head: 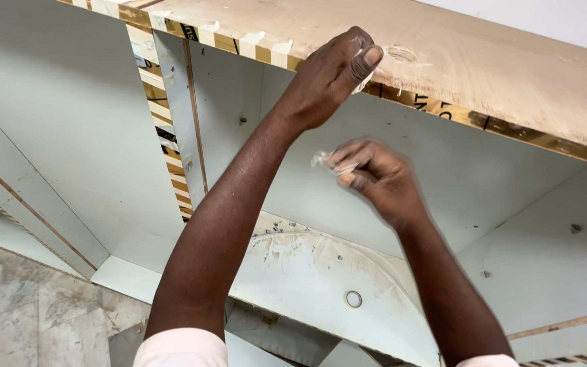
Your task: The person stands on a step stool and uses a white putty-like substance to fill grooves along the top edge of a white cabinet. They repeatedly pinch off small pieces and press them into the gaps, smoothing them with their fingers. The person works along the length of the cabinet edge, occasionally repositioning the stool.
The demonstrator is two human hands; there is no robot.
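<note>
The left hand (pixel 331 75) was raised to the front edge of the plywood top (pixel 511 68) of a white cabinet (pixel 443 177), its fingers curled shut and pinching a strip of pale masking tape (pixel 363 80) just where that edge met the panel. Along the same edge ran a gold edge band (pixel 552 141), with further pieces of tape stuck over it to the left of the hand. The right hand (pixel 375 178) hung lower, in front of the cabinet's open compartment, a little blurred; its fingers were closed around a small crumpled wad of whitish tape (pixel 324 160), which stuck out past the fingertips to the left. The two hands were near each other but apart. A vertical white divider (pixel 171 102) with a banded, taped front edge stood to the left of the arms. Below them lay a white panel (pixel 314 272) smeared with glue, with a small round ring (pixel 354 299) in it. Grey marbled floor (pixel 28 306) showed at the lower left.
</note>
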